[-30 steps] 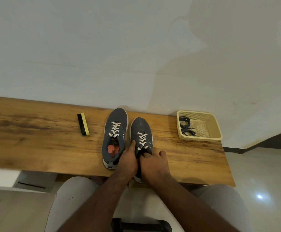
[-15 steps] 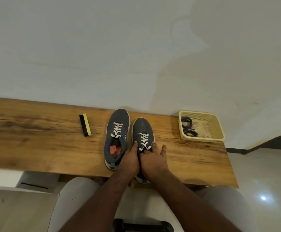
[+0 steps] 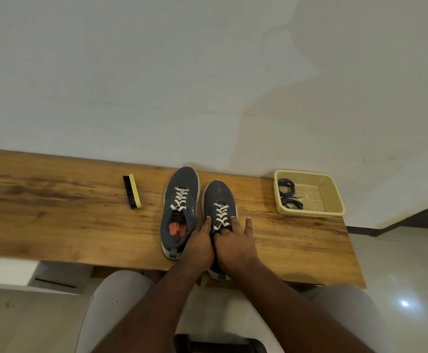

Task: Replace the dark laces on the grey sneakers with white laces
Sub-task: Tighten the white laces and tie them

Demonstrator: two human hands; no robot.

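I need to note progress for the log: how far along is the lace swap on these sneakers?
Nearly finished. Done: both sneakers show white laces, the left sneaker and the right sneaker, and the dark laces lie in the basket. In hand: the left hand and right hand rest on the right sneaker at its lace ends. Left: likely only tucking or tying those ends; no bow shows.

Two grey sneakers with white laces stood side by side on a wooden table [image 3: 55,225]. The left hand [image 3: 199,244] and right hand [image 3: 234,244] rested on the right sneaker [image 3: 218,197], beside the left sneaker [image 3: 181,184]. A brush [image 3: 132,191] lay to the left; dark laces [image 3: 288,194] sat in a beige basket [image 3: 335,197].
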